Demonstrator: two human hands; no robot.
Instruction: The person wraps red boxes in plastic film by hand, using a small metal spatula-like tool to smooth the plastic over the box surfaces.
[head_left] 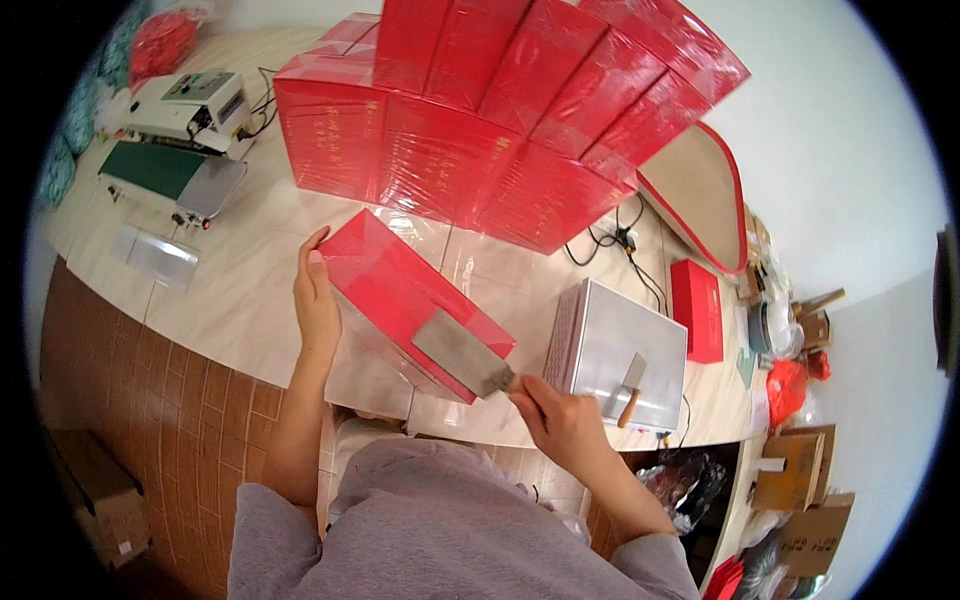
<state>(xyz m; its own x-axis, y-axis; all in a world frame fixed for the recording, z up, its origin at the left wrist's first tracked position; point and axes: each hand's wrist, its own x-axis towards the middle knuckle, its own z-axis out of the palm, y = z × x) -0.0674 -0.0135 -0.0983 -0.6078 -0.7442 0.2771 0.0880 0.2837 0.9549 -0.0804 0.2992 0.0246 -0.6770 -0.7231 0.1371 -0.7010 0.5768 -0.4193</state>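
Observation:
A long red box in shiny clear film lies at an angle on the table in front of me. My left hand holds its left end, fingers bent around the far corner. In my right hand is the wooden handle of a scraper. The scraper's broad flat metal blade lies over the near right part of the box; whether it presses on the film I cannot tell. To the right, a second scraper with a wooden handle rests on a silver metal-topped unit.
Film-wrapped red boxes are stacked at the table's back. On the left stands a white and green machine beside a clear plastic piece. Black cables, a small red box and a red-rimmed board occupy the right.

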